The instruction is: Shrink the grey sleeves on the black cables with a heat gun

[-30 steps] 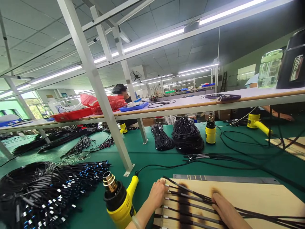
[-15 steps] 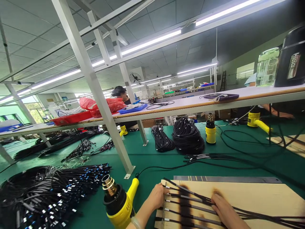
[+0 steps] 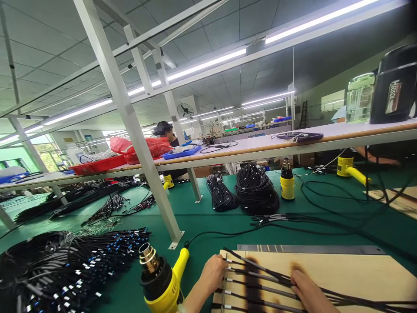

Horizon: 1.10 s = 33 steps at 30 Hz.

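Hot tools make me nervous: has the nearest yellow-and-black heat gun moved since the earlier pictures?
No, neither way: the yellow-and-black heat gun keeps its place near the white metal post's foot.

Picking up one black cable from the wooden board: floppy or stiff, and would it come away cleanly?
Likely flexible: the black cables bend from a spread into a bunch at the right hand. Probably light, as each looks thin. It might drag neighbours, since they lie close together beyond that hand.
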Each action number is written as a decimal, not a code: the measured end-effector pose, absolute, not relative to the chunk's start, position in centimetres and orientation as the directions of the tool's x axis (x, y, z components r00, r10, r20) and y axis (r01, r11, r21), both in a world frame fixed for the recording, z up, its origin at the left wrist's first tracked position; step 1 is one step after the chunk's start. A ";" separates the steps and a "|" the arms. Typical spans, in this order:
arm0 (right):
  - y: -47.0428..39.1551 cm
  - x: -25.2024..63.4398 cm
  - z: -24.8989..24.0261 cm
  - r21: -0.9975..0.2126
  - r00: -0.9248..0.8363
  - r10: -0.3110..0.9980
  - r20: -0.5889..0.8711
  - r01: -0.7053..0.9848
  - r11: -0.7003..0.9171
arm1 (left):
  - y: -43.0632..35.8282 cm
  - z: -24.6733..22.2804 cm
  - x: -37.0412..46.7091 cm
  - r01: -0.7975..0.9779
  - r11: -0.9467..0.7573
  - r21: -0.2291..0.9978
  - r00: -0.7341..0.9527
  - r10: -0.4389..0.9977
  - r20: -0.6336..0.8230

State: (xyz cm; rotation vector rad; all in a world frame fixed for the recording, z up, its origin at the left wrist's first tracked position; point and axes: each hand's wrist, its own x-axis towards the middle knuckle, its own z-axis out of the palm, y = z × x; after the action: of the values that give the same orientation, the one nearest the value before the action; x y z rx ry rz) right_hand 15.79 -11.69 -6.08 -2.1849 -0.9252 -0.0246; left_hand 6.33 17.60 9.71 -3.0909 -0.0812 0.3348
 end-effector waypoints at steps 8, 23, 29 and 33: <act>-12.4 15.7 -6.1 -0.651 0.740 0.595 0.313 0.623 -0.433 | 17.0 9.9 6.3 0.038 -0.995 -0.096 0.976 0.058 -0.209; -13.9 16.0 -4.8 -0.510 0.768 0.570 0.291 0.629 -0.586 | 17.2 9.5 6.2 0.003 -0.988 -0.151 0.966 0.041 -0.254; -14.7 16.0 -4.7 -0.424 0.766 0.561 0.313 0.641 -0.640 | 16.7 9.8 6.1 0.017 -0.988 -0.155 0.967 0.056 -0.250; -14.9 15.7 -4.0 -0.427 0.787 0.533 0.311 0.616 -0.661 | 16.5 9.8 5.9 0.018 -0.987 -0.160 0.969 0.057 -0.241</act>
State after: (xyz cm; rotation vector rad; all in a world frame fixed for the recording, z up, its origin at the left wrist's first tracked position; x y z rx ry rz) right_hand 15.74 -14.90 -4.04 -2.4555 -0.8556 -0.2151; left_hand 5.89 16.47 9.83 -2.9607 -0.0572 0.3694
